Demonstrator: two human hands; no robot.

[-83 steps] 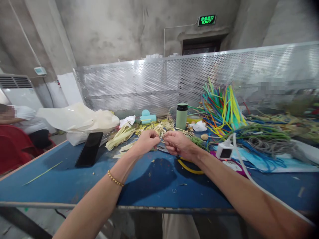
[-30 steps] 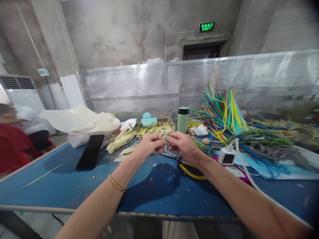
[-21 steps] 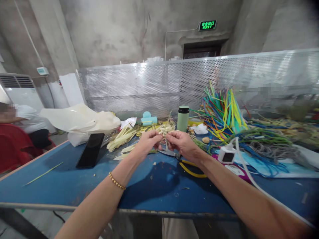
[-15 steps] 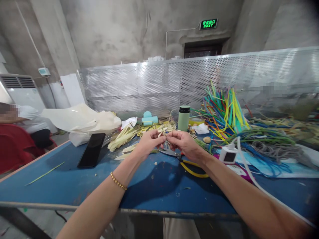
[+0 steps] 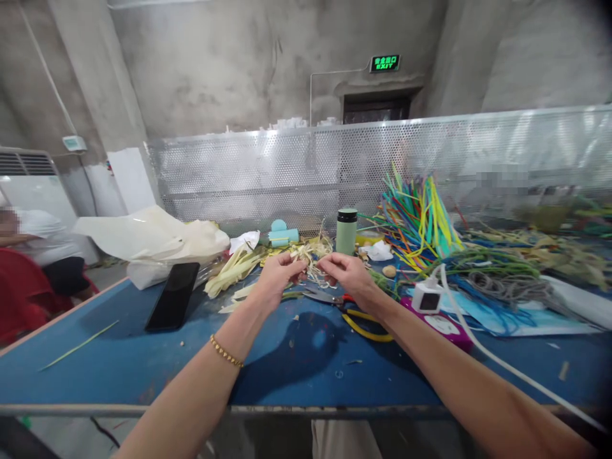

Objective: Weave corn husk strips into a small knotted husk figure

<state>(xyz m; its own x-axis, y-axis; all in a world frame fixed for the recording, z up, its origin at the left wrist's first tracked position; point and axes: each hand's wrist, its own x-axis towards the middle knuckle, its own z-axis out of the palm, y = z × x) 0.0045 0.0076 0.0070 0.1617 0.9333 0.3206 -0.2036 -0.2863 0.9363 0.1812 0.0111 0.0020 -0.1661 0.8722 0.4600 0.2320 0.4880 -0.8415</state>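
Above the middle of the blue table, my left hand (image 5: 280, 277) has thumb and fingers closed in a pinch. Its fingertips hide whatever is between them; pale fibres show right behind. A short gap to the right separates it from my right hand (image 5: 351, 275), also pinched, on something too small to make out. A heap of pale, dry shredded strips (image 5: 313, 250) lies just beyond both hands. Under and beside my right wrist are scissors with yellow and red handles (image 5: 366, 326), blades pointing left. Flat pale husk-like strips (image 5: 232, 273) lie left of my left hand.
A black phone (image 5: 173, 296) and a cream plastic bag (image 5: 157, 239) are at left. Behind stands a green flask (image 5: 346, 233). Rightward are colourful strips (image 5: 425, 223), a white charger (image 5: 427, 298) with its cable, and tangled cords (image 5: 502, 284). A person sits far left.
My hands have moved apart, from nearly touching fingertips to a small gap between them. The camera view has shifted slightly; the things on the table stay where they were.
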